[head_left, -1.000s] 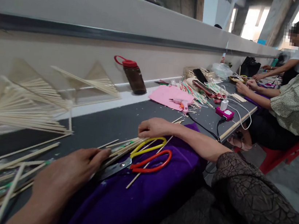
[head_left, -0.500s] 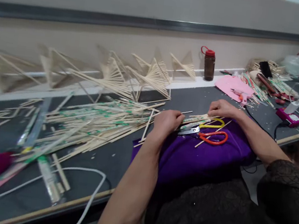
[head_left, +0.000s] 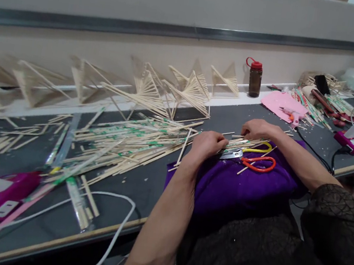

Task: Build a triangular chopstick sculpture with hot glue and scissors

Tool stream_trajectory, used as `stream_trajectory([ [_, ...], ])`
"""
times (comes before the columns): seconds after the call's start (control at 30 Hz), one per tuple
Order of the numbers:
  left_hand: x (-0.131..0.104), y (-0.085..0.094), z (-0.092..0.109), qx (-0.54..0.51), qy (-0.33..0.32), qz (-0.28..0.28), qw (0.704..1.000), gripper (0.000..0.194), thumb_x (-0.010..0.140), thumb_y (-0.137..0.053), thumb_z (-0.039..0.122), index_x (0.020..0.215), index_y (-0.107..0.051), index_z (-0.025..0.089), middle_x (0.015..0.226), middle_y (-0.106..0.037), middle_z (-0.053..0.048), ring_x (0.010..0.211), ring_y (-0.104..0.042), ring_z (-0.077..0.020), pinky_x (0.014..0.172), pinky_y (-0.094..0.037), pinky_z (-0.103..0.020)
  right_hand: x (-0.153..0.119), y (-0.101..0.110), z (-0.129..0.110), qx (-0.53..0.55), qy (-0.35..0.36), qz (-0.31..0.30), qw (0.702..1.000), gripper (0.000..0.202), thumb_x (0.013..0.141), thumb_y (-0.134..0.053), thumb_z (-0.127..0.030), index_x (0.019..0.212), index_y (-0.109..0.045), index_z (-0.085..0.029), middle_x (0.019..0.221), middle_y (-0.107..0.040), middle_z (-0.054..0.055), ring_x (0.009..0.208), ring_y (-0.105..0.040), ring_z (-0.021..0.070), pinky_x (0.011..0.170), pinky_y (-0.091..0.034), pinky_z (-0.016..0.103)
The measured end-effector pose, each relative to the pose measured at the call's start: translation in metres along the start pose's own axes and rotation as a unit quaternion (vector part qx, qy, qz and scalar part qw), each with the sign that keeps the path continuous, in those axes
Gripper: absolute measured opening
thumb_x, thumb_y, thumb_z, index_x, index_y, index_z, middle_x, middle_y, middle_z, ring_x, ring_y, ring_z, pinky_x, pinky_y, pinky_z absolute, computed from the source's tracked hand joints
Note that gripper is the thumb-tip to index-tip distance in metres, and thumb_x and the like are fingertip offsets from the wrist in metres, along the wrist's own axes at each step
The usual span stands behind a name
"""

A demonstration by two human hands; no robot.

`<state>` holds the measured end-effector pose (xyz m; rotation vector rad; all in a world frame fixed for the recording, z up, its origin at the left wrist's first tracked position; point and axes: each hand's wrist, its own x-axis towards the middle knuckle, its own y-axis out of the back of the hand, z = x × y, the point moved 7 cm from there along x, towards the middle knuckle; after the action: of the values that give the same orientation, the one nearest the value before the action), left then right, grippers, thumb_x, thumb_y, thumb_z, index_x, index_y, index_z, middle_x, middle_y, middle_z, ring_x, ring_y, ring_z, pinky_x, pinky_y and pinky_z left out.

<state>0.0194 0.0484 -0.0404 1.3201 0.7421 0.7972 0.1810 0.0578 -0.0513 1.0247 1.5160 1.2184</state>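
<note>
A purple cloth [head_left: 238, 188] lies at the table's front edge with pale wooden chopsticks [head_left: 237, 144] on it, some in clear wrappers. My left hand [head_left: 208, 144] is closed at the left end of these sticks, its fingertips partly hidden. To the right, my right hand [head_left: 258, 129] bends its fingers down over the same sticks; its grip is partly hidden behind the knuckles. Scissors [head_left: 259, 163] with one yellow and one red handle lie on the cloth between my forearms, untouched, blades pointing toward my left hand.
Left of me spreads a large pile of chopsticks [head_left: 136, 142], many wrapped. Fan-like stick structures [head_left: 189, 90] stand along the wall beside a red-capped bottle [head_left: 255, 79]. A pink glue gun [head_left: 291, 116], magenta power strips [head_left: 351, 143] and white cables [head_left: 123, 203] lie around.
The view has swung slightly left, so the table's things appear further right. My right hand has shifted a little left, closer to my left hand. The scissors remain on the cloth.
</note>
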Motion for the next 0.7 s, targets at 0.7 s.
stream_trajectory([
  [0.7,0.003,0.013,-0.016,-0.032,0.058,0.111,0.992,0.041,0.091,-0.041,0.038,0.102,-0.077,0.021,0.107,-0.073,-0.01,0.097,-0.066,-0.0237,0.079,-0.046,-0.029,-0.023,0.021,0.055,0.139,-0.007,0.163,0.977,0.021,0.083,-0.055,-0.024,0.095,-0.069,-0.014,0.077,-0.066,0.0,0.067,-0.053,0.01,0.06,-0.03,0.022],
])
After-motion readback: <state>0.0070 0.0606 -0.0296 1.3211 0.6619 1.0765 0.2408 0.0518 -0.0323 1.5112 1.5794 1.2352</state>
